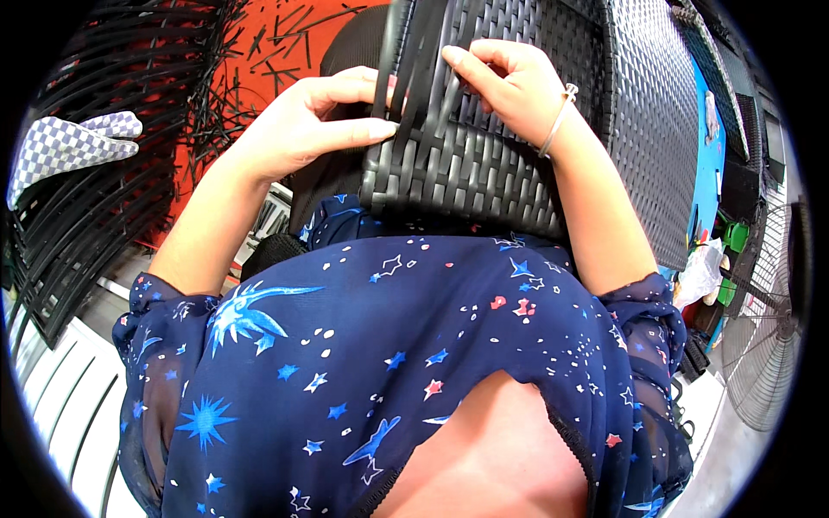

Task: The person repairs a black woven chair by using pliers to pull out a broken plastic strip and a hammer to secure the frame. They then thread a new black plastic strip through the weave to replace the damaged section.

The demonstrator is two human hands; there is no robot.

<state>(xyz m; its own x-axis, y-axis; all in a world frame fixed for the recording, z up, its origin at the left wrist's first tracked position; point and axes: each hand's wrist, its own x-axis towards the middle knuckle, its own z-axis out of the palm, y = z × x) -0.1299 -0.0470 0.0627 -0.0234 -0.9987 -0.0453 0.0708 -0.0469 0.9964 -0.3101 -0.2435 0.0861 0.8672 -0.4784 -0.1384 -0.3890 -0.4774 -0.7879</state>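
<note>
A black woven plastic-rattan panel rests across my lap, its weave made of glossy flat strips. Along its left side, several loose black strips run upward from the weave. My left hand grips this left edge, thumb in front at the strips and fingers partly hidden behind them. To the right, my right hand is closed above the panel, fingers curled and one fingertip against a strip. What sits inside the curled fingers is hidden. A bracelet circles my right wrist.
Bundled black strips hang at the left, with a checkered cloth on them. Cut strip scraps litter a red surface. A larger woven piece stands right of the panel. A fan is at the far right.
</note>
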